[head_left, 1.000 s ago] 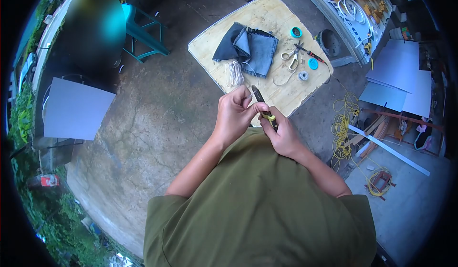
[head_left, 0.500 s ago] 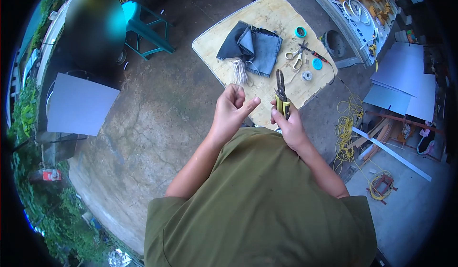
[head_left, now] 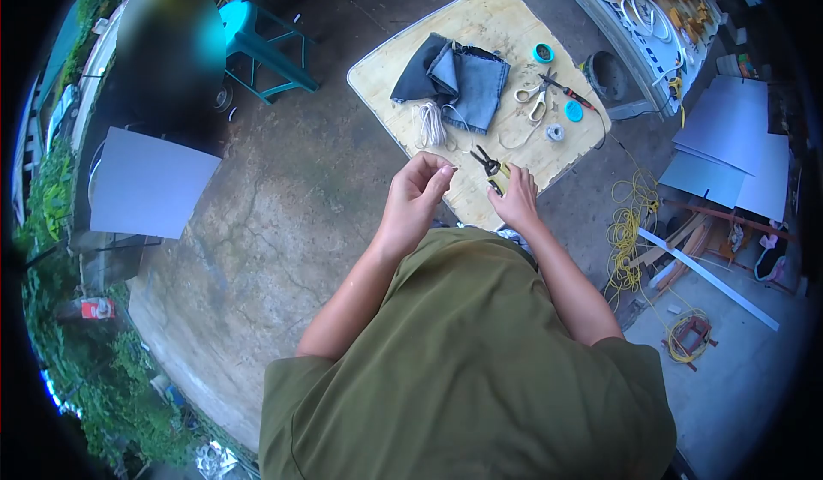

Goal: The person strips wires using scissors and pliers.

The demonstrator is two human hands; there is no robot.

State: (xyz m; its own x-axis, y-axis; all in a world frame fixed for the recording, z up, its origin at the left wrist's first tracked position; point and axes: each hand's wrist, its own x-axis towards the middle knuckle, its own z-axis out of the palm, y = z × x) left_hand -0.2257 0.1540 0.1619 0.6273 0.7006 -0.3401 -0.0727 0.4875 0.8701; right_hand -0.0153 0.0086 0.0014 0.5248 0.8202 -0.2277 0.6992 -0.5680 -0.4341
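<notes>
My left hand (head_left: 417,195) is pinched near the table's front left, thumb on forefinger, with a tiny tip poking out that is too small to name. In my right hand (head_left: 516,197) are the yellow-handled pliers (head_left: 491,165), their dark jaws spread apart and pointing up and left, over the pale wooden table (head_left: 467,195). Beyond my left hand lies a bundle of white cord (head_left: 428,126), beside folded denim (head_left: 480,86). Scissors (head_left: 531,101), a red-and-black soldering iron (head_left: 574,96), a solder spool (head_left: 555,132) and a teal lid (head_left: 573,111) rest at the right.
A teal stool (head_left: 257,47) stands at the back left, by a blurred area. White panels (head_left: 154,182) are on the left and right. Yellow cable (head_left: 630,231) and wood strips lie on the floor at right. A workbench (head_left: 613,26) holds orange pieces.
The pliers have swung from upright to tilted left, nearer my left hand, and their jaws have spread. My left thumb and forefinger have closed together.
</notes>
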